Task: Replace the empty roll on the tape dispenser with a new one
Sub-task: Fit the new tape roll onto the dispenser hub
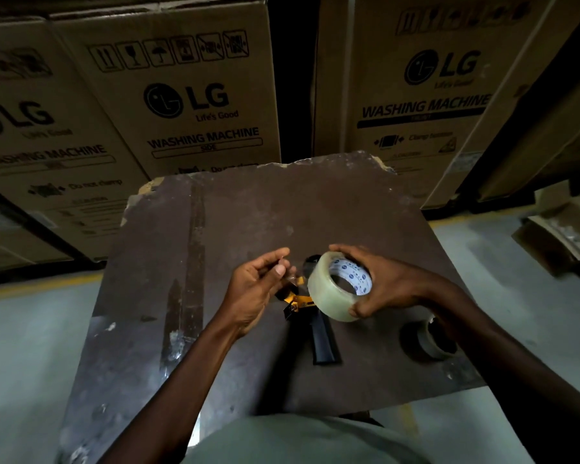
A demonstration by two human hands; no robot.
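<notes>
My right hand [387,284] grips a full roll of clear tape [332,291] with a white and blue printed core, held tilted above the table. My left hand [257,289] is just left of the roll, thumb and fingers pinched together, apparently on the loose clear end of the tape. Under both hands the tape dispenser [310,316] lies flat on the dark table [215,246], with a yellow metal frame and a black handle pointing toward me. An empty cardboard core [429,339] lies on the table at the right, partly hidden by my right forearm.
The table is a worn brown board with chipped far corners. Large cardboard washing machine boxes [195,95] stand close behind it, left and right. A smaller open carton [559,236] sits on the grey floor at the far right.
</notes>
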